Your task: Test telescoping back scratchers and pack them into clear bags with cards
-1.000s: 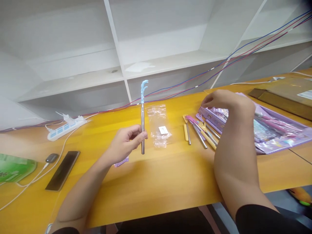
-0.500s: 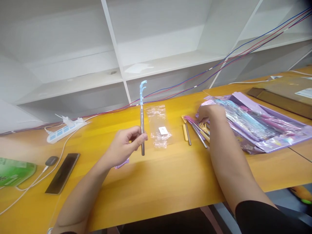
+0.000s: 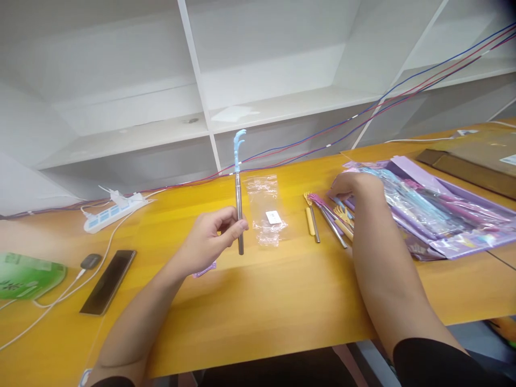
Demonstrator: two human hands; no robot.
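My left hand (image 3: pixel 220 234) grips a telescopic back scratcher (image 3: pixel 238 199) by its metal shaft and holds it upright above the table. Its light-blue, hand-shaped head points up. Bent over several back scratchers on the right is my right hand (image 3: pixel 355 188); its fingertips are hidden, so its grip does not show. Among that group are a yellow back scratcher (image 3: pixel 310 221), a magenta one (image 3: pixel 331 223) and another yellow head (image 3: pixel 342 215). A bit of light blue shows just under the right hand. Between the hands lies a clear plastic bag (image 3: pixel 261 199) with a white label.
Right of my right hand sits a purple box (image 3: pixel 479 244) with wrapped back scratchers, a cardboard box (image 3: pixel 471 161) behind it. On the left are a phone (image 3: pixel 108 282), a power strip (image 3: pixel 116 212), white cables and a green pouch (image 3: pixel 30 275). White shelves (image 3: pixel 278 110) stand behind.
The view has shifted slightly. My left hand still holds the back scratcher upright. Light blue now shows beneath my right hand, which stays over the group.
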